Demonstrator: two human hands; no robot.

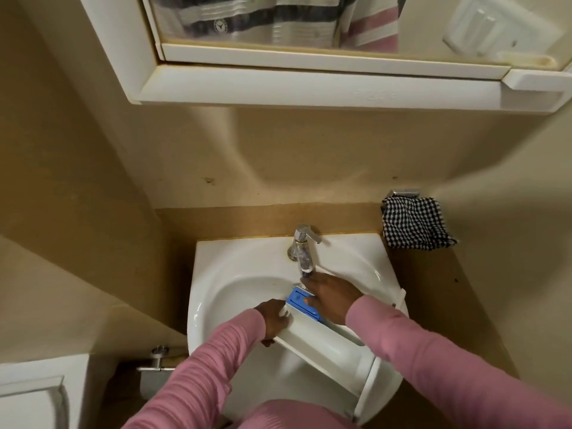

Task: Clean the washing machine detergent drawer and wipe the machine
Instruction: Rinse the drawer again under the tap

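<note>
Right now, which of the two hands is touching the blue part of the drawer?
The right hand, just below the tap; its thumb lies on the blue insert. The left hand grips the white side wall of the detergent drawer instead.

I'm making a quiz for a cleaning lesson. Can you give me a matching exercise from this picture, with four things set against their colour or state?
Things:
1. drawer
2. insert
3. cloth
4. tap

Colour or state:
A. chrome
B. blue
C. white, gripped by the left hand
D. black-and-white checks

Pairs: 1-C, 2-B, 3-D, 4-A.
</note>
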